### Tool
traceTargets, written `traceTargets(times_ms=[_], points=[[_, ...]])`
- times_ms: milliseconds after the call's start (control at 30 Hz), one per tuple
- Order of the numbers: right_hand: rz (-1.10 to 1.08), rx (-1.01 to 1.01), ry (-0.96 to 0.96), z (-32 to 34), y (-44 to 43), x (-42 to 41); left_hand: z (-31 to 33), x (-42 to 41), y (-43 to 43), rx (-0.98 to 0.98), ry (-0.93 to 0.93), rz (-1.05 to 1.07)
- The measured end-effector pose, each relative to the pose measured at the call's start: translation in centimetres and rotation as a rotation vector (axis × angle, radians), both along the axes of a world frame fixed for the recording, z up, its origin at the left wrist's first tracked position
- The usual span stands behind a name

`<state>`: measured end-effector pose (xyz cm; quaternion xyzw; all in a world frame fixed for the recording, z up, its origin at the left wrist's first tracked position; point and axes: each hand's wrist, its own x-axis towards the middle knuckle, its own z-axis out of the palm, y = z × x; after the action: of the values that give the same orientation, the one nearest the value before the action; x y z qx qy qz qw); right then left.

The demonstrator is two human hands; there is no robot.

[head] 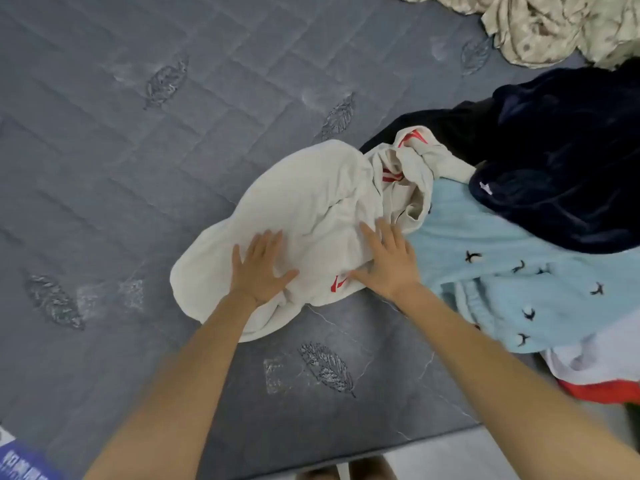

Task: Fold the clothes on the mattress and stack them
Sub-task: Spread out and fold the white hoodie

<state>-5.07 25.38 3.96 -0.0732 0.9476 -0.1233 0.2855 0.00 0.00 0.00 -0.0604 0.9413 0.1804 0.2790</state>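
Left hand (261,268) released: palm down, fingers straight and spread, pressing the lower left part of a cream garment (311,202). Nothing gripped.

Cream garment lies crumpled on the grey quilted mattress (138,150), roughly mid-frame, near the front edge. Mattress cover has embroidered leaf motifs. Garment's left end is smooth and rounded, its upper right end is bunched. Red markings on it: one patch between the two hands, more in the bunched end.

Right hand (388,265) same state: flat, fingers extended, resting on the garment's right edge, thumb pointing toward the red patch. No pinch, no curl.

Just right of that hand, touching the cream garment: light blue fleecy garment (502,271) with small dark bird prints, spread out unfolded.

Navy plush garment (571,168) overlaps the blue one's upper edge and also sits behind the cream garment's bunched end. Small white tag visible on its near edge.

Top right corner: crumpled beige patterned fabric (554,26), just above the navy one; contact unclear.

Lower right: white garment (595,355) sticks out from under the blue one, red garment (606,391) just below it at the mattress edge. None of the pile is folded.
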Motion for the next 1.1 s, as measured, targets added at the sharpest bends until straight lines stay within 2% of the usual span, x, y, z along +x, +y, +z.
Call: traceTargets(times_ms=[167, 333, 500, 600, 767, 1100], points=[[0.097, 0.088, 0.125, -4.0, -0.6, -1.4, -3.7, 1.1, -0.2, 0.004, 0.185, 0.004], [0.140, 0.094, 0.372, -5.9, -0.7, -1.8, -5.0, 1.0, 0.2, 0.049, 0.434, 0.086], [0.123, -0.030, 0.452, -5.2, -0.5, -2.2, -4.5, 0.4, 0.9, 0.074, 0.395, 0.192], [0.039, -0.150, 0.438, -3.3, -0.6, -2.2, -2.9, 0.1, 1.5, 0.154, 0.373, 0.309], [-0.085, -0.323, 0.306, 1.7, -1.4, -1.7, 2.3, 1.1, 2.5, 0.376, 0.410, 0.549], [-0.052, -0.451, 0.265, 13.9, -4.0, -0.4, 14.2, 2.8, 2.5, 0.404, 0.510, 0.795]])
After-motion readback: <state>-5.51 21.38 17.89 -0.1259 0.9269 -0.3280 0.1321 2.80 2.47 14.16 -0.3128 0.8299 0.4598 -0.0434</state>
